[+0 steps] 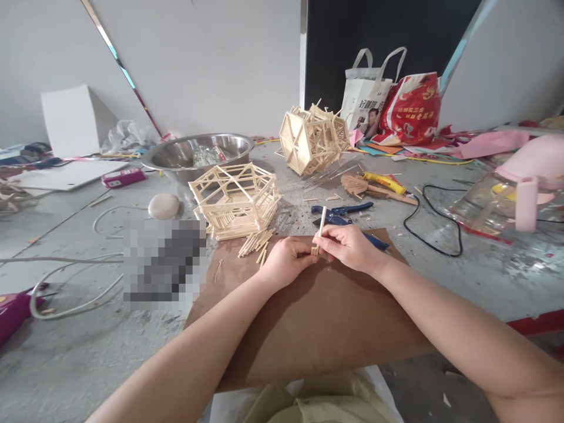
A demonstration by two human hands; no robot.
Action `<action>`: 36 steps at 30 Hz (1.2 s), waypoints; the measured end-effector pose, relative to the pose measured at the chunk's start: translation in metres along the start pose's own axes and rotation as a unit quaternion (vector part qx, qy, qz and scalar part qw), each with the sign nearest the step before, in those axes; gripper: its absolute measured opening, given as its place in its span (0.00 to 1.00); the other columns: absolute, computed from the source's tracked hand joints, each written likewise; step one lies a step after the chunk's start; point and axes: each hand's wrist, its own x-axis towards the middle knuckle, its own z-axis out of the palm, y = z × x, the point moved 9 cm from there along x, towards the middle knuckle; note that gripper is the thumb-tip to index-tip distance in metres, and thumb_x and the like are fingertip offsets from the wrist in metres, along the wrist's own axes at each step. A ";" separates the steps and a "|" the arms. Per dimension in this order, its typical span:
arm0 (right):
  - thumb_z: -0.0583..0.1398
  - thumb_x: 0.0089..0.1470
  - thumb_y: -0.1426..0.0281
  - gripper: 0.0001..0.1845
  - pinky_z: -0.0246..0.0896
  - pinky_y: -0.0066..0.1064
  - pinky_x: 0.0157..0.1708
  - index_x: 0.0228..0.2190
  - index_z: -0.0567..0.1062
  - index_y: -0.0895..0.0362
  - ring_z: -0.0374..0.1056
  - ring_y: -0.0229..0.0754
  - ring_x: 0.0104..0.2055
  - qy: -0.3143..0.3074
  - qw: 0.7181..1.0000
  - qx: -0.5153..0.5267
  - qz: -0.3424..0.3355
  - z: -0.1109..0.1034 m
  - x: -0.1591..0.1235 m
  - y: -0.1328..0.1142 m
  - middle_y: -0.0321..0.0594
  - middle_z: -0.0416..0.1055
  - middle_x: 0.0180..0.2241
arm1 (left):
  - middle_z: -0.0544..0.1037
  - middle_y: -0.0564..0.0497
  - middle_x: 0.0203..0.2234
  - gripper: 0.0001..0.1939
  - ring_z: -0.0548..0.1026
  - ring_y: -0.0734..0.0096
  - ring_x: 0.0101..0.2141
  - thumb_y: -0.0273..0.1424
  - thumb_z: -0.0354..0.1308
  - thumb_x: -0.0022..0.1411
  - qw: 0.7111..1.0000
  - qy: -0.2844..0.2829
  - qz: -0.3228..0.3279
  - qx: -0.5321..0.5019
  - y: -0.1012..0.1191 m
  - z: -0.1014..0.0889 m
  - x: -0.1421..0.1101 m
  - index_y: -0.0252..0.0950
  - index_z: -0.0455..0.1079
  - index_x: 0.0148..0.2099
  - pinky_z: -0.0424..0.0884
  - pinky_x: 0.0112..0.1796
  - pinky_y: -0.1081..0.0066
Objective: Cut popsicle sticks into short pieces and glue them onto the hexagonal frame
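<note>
Over a brown board (317, 311), my left hand (284, 262) is closed, with short wooden stick pieces (314, 251) pinched at its fingertips. My right hand (348, 244) grips a pale wooden stick (323, 218), held nearly upright against those pieces. Both hands meet at the fingertips. A loose pile of short sticks (255, 242) lies left of them. Just behind the pile stands a hexagonal stick frame (238, 202) with open sides. Dark blue cutting pliers (339, 212) lie beyond my right hand, partly hidden by it.
A larger stick model (312, 138) stands farther back. At the back left is a steel bowl (198, 154). A yellow-handled tool (383, 183), a black cable (434, 249) and a clear jug with a pink lid (497, 197) lie right. White cables run left, near a blurred-out patch (163, 261).
</note>
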 end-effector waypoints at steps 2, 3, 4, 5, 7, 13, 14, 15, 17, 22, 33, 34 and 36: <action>0.50 0.51 0.66 0.12 0.54 0.24 0.25 0.25 0.69 0.59 0.61 0.32 0.23 -0.004 1.000 -0.021 -0.007 0.001 0.000 -0.001 0.36 0.67 0.23 | 0.74 0.54 0.25 0.09 0.69 0.74 0.29 0.35 0.54 0.49 1.000 -0.001 -0.013 0.013 -0.004 0.000 0.000 0.39 0.73 0.30 0.63 0.32 0.77; 0.51 0.50 0.67 0.10 0.54 0.24 0.26 0.25 0.69 0.59 0.62 0.33 0.24 -0.007 0.999 -0.030 -0.009 0.001 0.001 -0.001 0.36 0.67 0.23 | 0.73 0.53 0.25 0.09 0.69 0.74 0.29 0.35 0.54 0.49 1.000 -0.001 -0.019 0.019 -0.005 0.000 0.000 0.38 0.73 0.30 0.63 0.31 0.76; 0.52 0.49 0.68 0.09 0.54 0.24 0.27 0.25 0.70 0.58 0.62 0.33 0.26 -0.011 0.999 -0.036 -0.010 0.002 0.001 -0.001 0.36 0.68 0.24 | 0.73 0.53 0.25 0.09 0.69 0.74 0.29 0.35 0.54 0.49 0.999 -0.001 -0.022 0.023 -0.007 0.001 0.000 0.38 0.73 0.29 0.63 0.31 0.76; 0.53 0.48 0.68 0.08 0.55 0.24 0.28 0.26 0.70 0.58 0.62 0.33 0.26 -0.013 0.999 -0.038 -0.009 0.002 0.001 -0.001 0.35 0.69 0.24 | 0.73 0.53 0.25 0.09 0.69 0.74 0.29 0.35 0.54 0.49 0.999 -0.002 -0.023 0.025 -0.007 0.001 0.001 0.37 0.73 0.29 0.63 0.31 0.76; 0.54 0.47 0.69 0.07 0.55 0.24 0.29 0.26 0.71 0.58 0.63 0.34 0.27 -0.020 0.999 -0.038 -0.003 0.003 0.001 -0.001 0.35 0.70 0.25 | 0.73 0.53 0.24 0.09 0.69 0.73 0.29 0.35 0.54 0.49 1.000 -0.002 -0.020 0.023 -0.007 0.001 0.001 0.37 0.73 0.29 0.63 0.31 0.76; 0.55 0.47 0.69 0.07 0.55 0.23 0.28 0.25 0.72 0.57 0.63 0.33 0.27 -0.028 0.999 -0.035 0.014 0.004 0.001 0.001 0.35 0.70 0.25 | 0.73 0.53 0.23 0.09 0.68 0.74 0.29 0.35 0.54 0.49 0.999 0.001 -0.019 0.026 -0.005 0.001 0.001 0.37 0.73 0.29 0.63 0.31 0.77; 0.55 0.46 0.69 0.07 0.55 0.23 0.28 0.25 0.72 0.57 0.63 0.33 0.26 -0.028 0.999 -0.035 0.019 0.004 0.001 0.003 0.34 0.70 0.24 | 0.73 0.54 0.23 0.09 0.68 0.75 0.29 0.35 0.54 0.49 0.999 0.002 -0.020 0.028 -0.005 0.000 0.001 0.37 0.73 0.29 0.63 0.31 0.77; 0.55 0.46 0.69 0.07 0.55 0.23 0.27 0.25 0.72 0.57 0.63 0.33 0.26 -0.029 0.999 -0.033 0.025 0.004 0.001 0.005 0.34 0.70 0.24 | 0.73 0.54 0.23 0.08 0.68 0.75 0.29 0.34 0.54 0.49 0.999 0.003 -0.022 0.030 -0.005 0.000 0.001 0.37 0.73 0.29 0.63 0.31 0.77; 0.55 0.46 0.68 0.07 0.55 0.23 0.25 0.25 0.71 0.57 0.63 0.32 0.24 -0.034 0.998 -0.020 0.042 0.006 0.001 0.010 0.35 0.69 0.24 | 0.73 0.54 0.23 0.08 0.68 0.76 0.28 0.34 0.54 0.49 0.999 0.006 -0.026 0.034 -0.005 0.000 0.001 0.38 0.73 0.29 0.63 0.31 0.78; 0.55 0.46 0.67 0.07 0.54 0.22 0.22 0.25 0.70 0.58 0.60 0.31 0.21 -0.042 0.998 0.003 0.053 0.009 0.001 0.014 0.34 0.68 0.22 | 0.74 0.55 0.24 0.08 0.68 0.77 0.28 0.34 0.54 0.49 0.999 0.005 -0.026 0.037 -0.006 0.000 0.001 0.38 0.73 0.29 0.63 0.31 0.78; 0.55 0.46 0.66 0.08 0.55 0.24 0.25 0.25 0.70 0.57 0.62 0.32 0.23 -0.008 0.998 -0.025 0.051 0.007 0.001 0.017 0.34 0.68 0.22 | 0.73 0.55 0.21 0.09 0.67 0.78 0.26 0.33 0.52 0.51 0.995 0.008 -0.014 0.097 0.002 -0.004 -0.001 0.38 0.72 0.28 0.61 0.30 0.78; 0.55 0.46 0.66 0.08 0.55 0.24 0.25 0.25 0.70 0.58 0.62 0.33 0.23 -0.002 0.998 -0.025 0.055 0.006 0.001 0.019 0.34 0.68 0.22 | 0.72 0.55 0.19 0.10 0.67 0.78 0.25 0.33 0.51 0.52 0.993 0.019 -0.016 0.119 0.004 -0.006 -0.002 0.37 0.72 0.26 0.60 0.30 0.77; 0.55 0.46 0.65 0.09 0.55 0.24 0.24 0.25 0.70 0.58 0.62 0.33 0.23 0.007 0.998 -0.023 0.057 0.006 0.001 0.020 0.34 0.68 0.21 | 0.71 0.55 0.18 0.10 0.66 0.78 0.24 0.33 0.51 0.52 0.988 0.037 -0.017 0.152 0.007 -0.010 -0.004 0.37 0.71 0.25 0.59 0.31 0.76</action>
